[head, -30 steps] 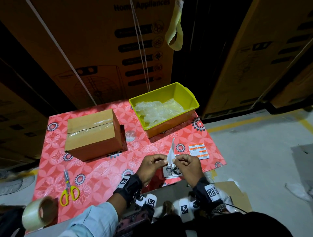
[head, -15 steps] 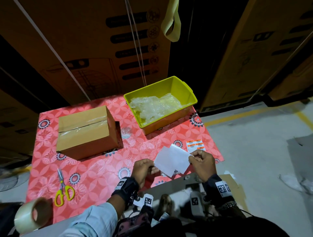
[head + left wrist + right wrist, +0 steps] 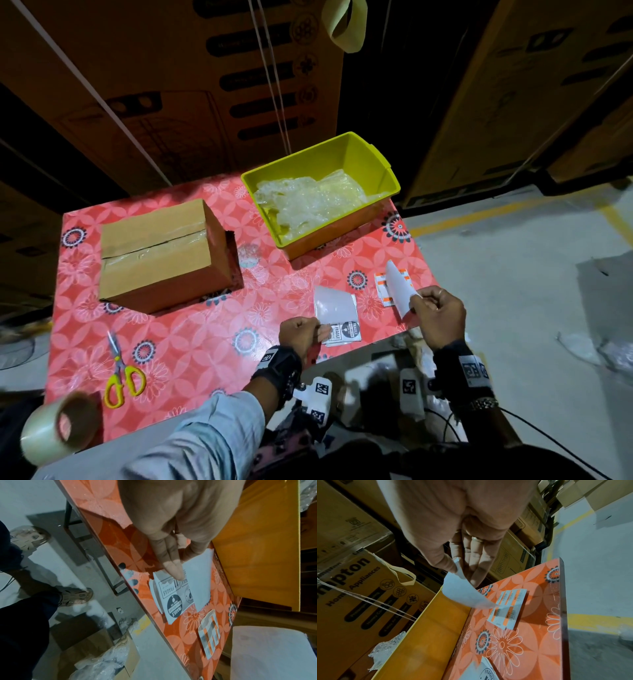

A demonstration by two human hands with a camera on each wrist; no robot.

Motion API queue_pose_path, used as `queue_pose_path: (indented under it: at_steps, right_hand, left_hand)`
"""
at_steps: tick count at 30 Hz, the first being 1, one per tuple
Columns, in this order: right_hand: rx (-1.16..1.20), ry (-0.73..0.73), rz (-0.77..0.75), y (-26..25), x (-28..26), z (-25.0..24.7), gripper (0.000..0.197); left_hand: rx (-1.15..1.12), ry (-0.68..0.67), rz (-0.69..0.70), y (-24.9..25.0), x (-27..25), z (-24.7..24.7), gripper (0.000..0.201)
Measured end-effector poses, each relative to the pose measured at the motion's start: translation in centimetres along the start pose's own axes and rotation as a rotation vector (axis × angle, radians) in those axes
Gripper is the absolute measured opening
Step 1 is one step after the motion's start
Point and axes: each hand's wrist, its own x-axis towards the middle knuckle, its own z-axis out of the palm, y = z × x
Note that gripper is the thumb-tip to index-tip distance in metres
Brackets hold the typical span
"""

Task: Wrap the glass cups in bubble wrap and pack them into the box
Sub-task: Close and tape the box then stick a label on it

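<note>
The brown cardboard box point(image 3: 157, 253) stands taped shut on the left of the red flowered table point(image 3: 191, 342). Bubble wrap point(image 3: 308, 205) lies in the yellow bin point(image 3: 376, 161) at the back. No glass cup shows. My left hand point(image 3: 320, 330) point(image 3: 180, 561) pinches the near corner of a white sheet point(image 3: 334, 305) point(image 3: 199, 577) just above a stack of "FRAGILE" stickers point(image 3: 344, 334) point(image 3: 173, 601). My right hand point(image 3: 416, 301) point(image 3: 458, 569) pinches a second curled white sheet point(image 3: 399, 289) point(image 3: 462, 593) over the orange labels point(image 3: 380, 284) point(image 3: 506, 608).
Yellow-handled scissors point(image 3: 121, 373) lie near the front left. A roll of clear tape point(image 3: 54, 435) sits at the front left corner. A small clear scrap point(image 3: 249, 255) lies between box and bin. Big cartons stand behind the table; bubble wrap and a carton lie on the floor point(image 3: 102, 662).
The hands, close together on one white piece before, have pulled apart. Each now holds its own white sheet, and the right hand has moved right toward the table edge.
</note>
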Motion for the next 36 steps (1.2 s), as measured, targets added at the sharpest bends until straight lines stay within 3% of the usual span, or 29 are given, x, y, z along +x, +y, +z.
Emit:
queue_pose_path:
  at_steps: [7, 11, 15, 18, 21, 25, 30, 36]
  right_hand:
    - [0.004, -0.044, -0.102, 1.3, -0.5, 0.7, 0.013]
    - [-0.094, -0.133, -0.299, 1.2, -1.4, 1.6, 0.021]
    - [-0.132, -0.236, -0.308, 1.7, -2.2, 2.8, 0.013]
    - [-0.125, -0.307, -0.285, 2.2, -2.7, 3.7, 0.024]
    - [-0.168, -0.388, -0.329, 1.6, -3.4, 4.4, 0.020]
    - [-0.247, -0.478, -0.495, 0.1, -5.3, 5.5, 0.019]
    - [-0.216, -0.582, -0.596, -1.3, -7.5, 7.7, 0.024]
    - [-0.036, -0.642, -0.476, -3.4, -11.5, 11.4, 0.039]
  left_hand:
    - [0.249, -0.107, -0.131, -0.8, 0.4, -0.8, 0.027]
    - [0.339, -0.222, -0.232, 0.3, -0.8, -0.7, 0.037]
    - [0.442, -0.285, -0.328, 0.2, -0.7, -1.5, 0.046]
    - [0.507, -0.190, -0.156, 0.9, -1.3, -3.0, 0.048]
    - [0.328, -0.095, 0.060, 3.1, -1.4, -5.0, 0.052]
    - [0.115, -0.219, 0.004, 7.1, -1.9, -7.2, 0.061]
    - [0.171, -0.186, 0.202, 7.5, -2.2, -10.6, 0.027]
    - [0.205, -0.143, 0.470, 7.7, -2.9, -16.6, 0.021]
